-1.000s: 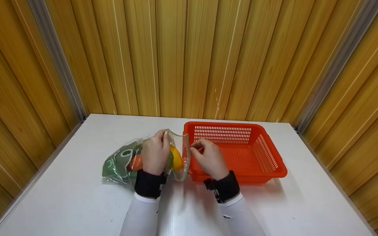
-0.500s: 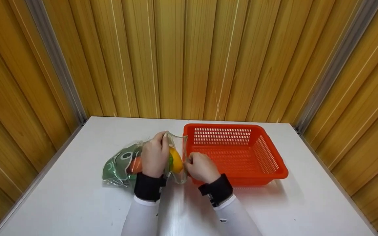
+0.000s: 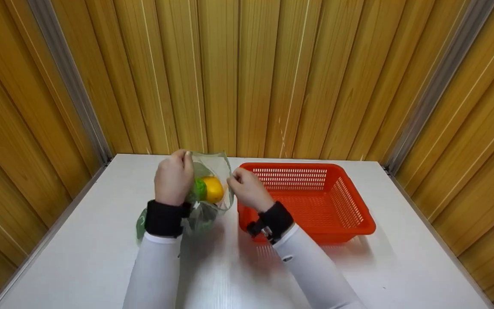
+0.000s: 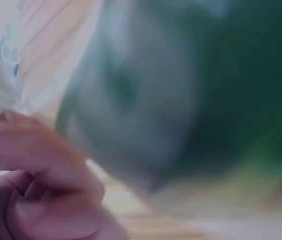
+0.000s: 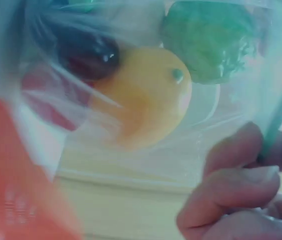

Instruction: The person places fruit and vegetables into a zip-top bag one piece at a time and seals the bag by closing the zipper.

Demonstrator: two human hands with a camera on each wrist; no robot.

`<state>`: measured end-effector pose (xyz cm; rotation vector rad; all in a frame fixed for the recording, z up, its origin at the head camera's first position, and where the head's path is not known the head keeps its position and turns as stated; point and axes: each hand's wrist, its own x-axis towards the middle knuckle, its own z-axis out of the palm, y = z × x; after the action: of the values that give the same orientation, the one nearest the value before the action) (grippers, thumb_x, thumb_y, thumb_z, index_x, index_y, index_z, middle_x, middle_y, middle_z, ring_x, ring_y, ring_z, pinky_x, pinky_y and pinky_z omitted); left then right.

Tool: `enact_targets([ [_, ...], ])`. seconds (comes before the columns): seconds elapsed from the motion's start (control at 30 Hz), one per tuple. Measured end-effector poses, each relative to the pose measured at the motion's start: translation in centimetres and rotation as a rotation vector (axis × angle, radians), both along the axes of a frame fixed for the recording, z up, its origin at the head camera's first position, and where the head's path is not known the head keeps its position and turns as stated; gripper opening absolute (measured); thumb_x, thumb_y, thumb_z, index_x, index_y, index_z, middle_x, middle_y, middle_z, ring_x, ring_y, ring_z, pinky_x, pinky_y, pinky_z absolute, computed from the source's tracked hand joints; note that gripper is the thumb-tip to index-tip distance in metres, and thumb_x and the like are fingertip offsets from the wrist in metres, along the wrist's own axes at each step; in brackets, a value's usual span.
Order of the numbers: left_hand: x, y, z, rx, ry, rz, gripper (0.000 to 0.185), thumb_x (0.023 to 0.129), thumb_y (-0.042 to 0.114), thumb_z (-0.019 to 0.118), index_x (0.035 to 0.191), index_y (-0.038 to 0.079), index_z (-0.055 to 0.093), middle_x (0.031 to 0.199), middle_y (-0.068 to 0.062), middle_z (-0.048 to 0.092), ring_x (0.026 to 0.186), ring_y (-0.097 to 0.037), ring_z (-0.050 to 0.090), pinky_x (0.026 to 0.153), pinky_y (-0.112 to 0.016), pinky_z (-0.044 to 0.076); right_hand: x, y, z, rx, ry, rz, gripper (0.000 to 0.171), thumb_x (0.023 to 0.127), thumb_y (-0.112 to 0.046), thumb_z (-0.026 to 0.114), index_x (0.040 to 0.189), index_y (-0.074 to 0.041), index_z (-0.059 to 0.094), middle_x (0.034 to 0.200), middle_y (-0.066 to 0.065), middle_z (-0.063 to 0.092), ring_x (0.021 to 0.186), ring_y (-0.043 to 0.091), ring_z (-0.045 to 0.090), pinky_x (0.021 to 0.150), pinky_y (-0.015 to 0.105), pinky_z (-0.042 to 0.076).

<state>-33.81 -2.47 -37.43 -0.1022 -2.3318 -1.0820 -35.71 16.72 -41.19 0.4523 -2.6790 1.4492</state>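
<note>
Hands holding a clear plastic bag (image 3: 211, 189) above the worktop (image 3: 101, 257).

Left hand (image 3: 173, 179) pinches the left edge of the bag's mouth and right hand (image 3: 247, 189) pinches the right edge, so the bag hangs between them, just left of the orange basket (image 3: 315, 201). Inside the bag are a yellow-orange fruit (image 3: 212, 189), a green item (image 3: 200, 189) beside it and a dark red one (image 5: 88, 57) (seen in the right wrist view). The left wrist view is too blurred to tell more.
</note>
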Motion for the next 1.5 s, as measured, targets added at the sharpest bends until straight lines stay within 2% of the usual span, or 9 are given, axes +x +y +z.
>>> enact_targets([
  [0.13,-0.6,-2.8,3.2,0.006,-0.06,-0.034,0.035,0.107,0.012,0.046,0.079,-0.002,0.062,0.063,-0.003,0.04,0.058,-0.02,0.041,0.061,-0.033,0.035,-1.4,-1.3,3.1,-0.061,0.026,0.037,0.022,0.103,-0.015,0.053,0.082,-0.011,0.053,0.074,-0.002,0.044,0.066,0.014,0.042,0.059,0.023,0.035],
  [0.43,0.3,-6.2,7.3,0.109,-0.107,0.034,0.038,0.104,0.013,0.044,0.092,-0.004,0.075,0.058,0.006,0.045,0.05,-0.008,0.044,0.055,-0.024,0.039,-3.4,-3.6,9.3,-0.246,0.078,0.119,0.025,0.106,-0.011,0.045,0.082,-0.013,0.046,0.07,-0.003,0.043,0.061,0.009,0.041,0.058,0.022,0.034],
  [0.57,0.3,-5.5,7.1,0.124,-0.134,-0.008,0.036,0.104,0.014,0.046,0.086,-0.005,0.072,0.055,0.007,0.048,0.048,-0.007,0.048,0.053,-0.023,0.04,-3.7,-3.6,10.4,-0.234,0.099,0.098,0.025,0.107,-0.012,0.046,0.082,-0.014,0.046,0.07,-0.003,0.042,0.06,0.009,0.04,0.058,0.022,0.033],
  [0.83,-0.2,-2.0,5.0,0.096,-0.141,-0.087,0.039,0.103,0.012,0.048,0.069,0.002,0.063,0.057,0.004,0.042,0.05,-0.011,0.042,0.054,-0.026,0.036,-3.1,-3.7,8.3,-0.097,0.091,0.138,0.024,0.108,-0.016,0.05,0.084,-0.013,0.049,0.069,-0.005,0.043,0.06,0.007,0.042,0.06,0.021,0.035],
  [0.93,-0.6,-0.8,5.0,0.07,-0.158,-0.162,0.046,0.107,0.018,0.047,0.062,0.011,0.045,0.056,0.004,0.035,0.05,-0.012,0.037,0.053,-0.027,0.033,-3.0,-3.8,8.1,-0.151,0.021,0.151,0.02,0.107,-0.016,0.053,0.088,-0.01,0.053,0.067,-0.005,0.044,0.057,0.007,0.042,0.057,0.02,0.036],
  [1.1,-1.3,0.3,4.8,0.046,-0.249,-0.336,0.045,0.108,0.035,0.051,0.069,0.011,0.049,0.061,0.003,0.037,0.054,-0.013,0.039,0.055,-0.026,0.033,-3.3,-3.4,8.1,-0.337,-0.166,0.151,0.013,0.103,-0.007,0.057,0.107,0.001,0.067,0.07,-0.006,0.057,0.06,0.007,0.049,0.058,0.02,0.045],
  [1.3,-1.7,0.2,4.7,-0.008,-0.302,-0.378,0.031,0.102,0.027,0.063,0.08,0.007,0.057,0.061,0.004,0.036,0.051,-0.01,0.036,0.051,-0.023,0.031,-3.5,-2.4,8.1,-0.443,-0.249,0.179,0.029,0.106,-0.006,0.053,0.127,0.007,0.068,0.086,-0.003,0.071,0.068,0.005,0.063,0.064,0.019,0.051],
  [1.4,-1.8,0.0,4.9,-0.022,-0.343,-0.378,0.024,0.101,0.025,0.062,0.093,0.003,0.065,0.061,0.006,0.038,0.05,-0.009,0.037,0.05,-0.023,0.032,-3.1,-1.9,8.3,-0.448,-0.247,0.21,0.03,0.106,-0.007,0.051,0.128,0.004,0.068,0.098,0.003,0.077,0.076,0.006,0.07,0.066,0.021,0.053],
  [1.5,-2.0,-0.3,5.1,0.019,-0.369,-0.374,0.021,0.1,0.018,0.056,0.094,0.002,0.067,0.06,0.006,0.04,0.049,-0.008,0.037,0.05,-0.022,0.032,-2.1,-1.6,8.5,-0.404,-0.091,0.24,0.025,0.103,-0.006,0.056,0.123,0.002,0.069,0.107,0.007,0.078,0.084,0.005,0.071,0.07,0.021,0.053],
])
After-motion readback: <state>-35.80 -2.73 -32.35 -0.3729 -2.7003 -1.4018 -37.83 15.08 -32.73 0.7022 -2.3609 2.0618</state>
